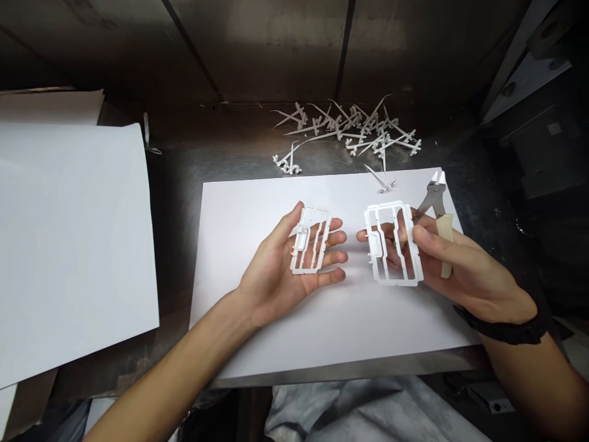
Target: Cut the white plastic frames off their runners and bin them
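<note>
A white plastic frame (pixel 311 240) with thin inner bars lies across the upturned palm of my left hand (pixel 288 264), its fingers spread behind it and the thumb at its upper edge. My right hand (pixel 453 261) holds a second, similar white frame (pixel 394 244) upright by its right side, between thumb and fingers. Nippers (pixel 435 199) with pale handles are also in my right hand, their jaws pointing up and away. Both frames are above a large white sheet (pixel 248 215), a short distance apart.
Several white sprue scraps (pixel 354 126) are piled behind the sheet, and one scrap (pixel 384 182) rests at its back edge. On the left lies a stack of white sheets (pixel 73 245). A dark metal wall (pixel 276 49) closes off the back.
</note>
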Tool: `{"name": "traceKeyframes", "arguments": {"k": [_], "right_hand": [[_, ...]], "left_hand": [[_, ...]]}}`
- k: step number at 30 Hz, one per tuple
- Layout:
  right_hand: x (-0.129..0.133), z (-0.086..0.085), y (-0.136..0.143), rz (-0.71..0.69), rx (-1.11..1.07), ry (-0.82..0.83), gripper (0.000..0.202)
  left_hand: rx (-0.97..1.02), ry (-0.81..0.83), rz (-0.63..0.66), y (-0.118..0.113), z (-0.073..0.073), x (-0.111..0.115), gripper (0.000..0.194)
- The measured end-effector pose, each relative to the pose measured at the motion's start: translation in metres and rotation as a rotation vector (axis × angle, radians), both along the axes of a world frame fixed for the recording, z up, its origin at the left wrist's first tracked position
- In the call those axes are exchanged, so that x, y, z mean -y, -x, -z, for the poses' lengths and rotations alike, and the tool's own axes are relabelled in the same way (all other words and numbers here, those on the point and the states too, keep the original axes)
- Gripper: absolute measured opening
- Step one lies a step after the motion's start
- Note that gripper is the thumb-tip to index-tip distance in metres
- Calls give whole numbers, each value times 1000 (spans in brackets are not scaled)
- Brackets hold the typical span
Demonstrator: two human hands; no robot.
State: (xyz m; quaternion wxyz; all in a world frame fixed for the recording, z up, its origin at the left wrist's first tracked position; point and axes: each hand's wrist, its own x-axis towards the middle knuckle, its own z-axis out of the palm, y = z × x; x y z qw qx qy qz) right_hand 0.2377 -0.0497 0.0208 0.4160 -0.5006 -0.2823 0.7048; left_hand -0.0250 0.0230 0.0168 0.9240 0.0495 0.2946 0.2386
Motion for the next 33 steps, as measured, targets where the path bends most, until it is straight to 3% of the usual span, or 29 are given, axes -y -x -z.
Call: {"name": "traceKeyframes", "arguments": {"k": [6, 13, 20, 26, 33], "right_hand": [[-2, -6, 2, 32, -62, 18, 20], [-7, 1, 6, 54, 21, -90, 17], [-6, 14, 5, 6, 586, -267, 34], [-7, 21, 8, -17, 605, -255, 49], [-8, 22, 6, -14, 681, -224, 48]], "left_hand": [[-86, -209, -8, -5, 0, 4, 9], [-21, -229, 0, -3, -4, 3, 44], [31, -248, 98, -4, 0, 8, 50], [89, -210, 136, -4, 0, 11, 53], [81, -159, 89, -5, -5, 7, 48]]}}
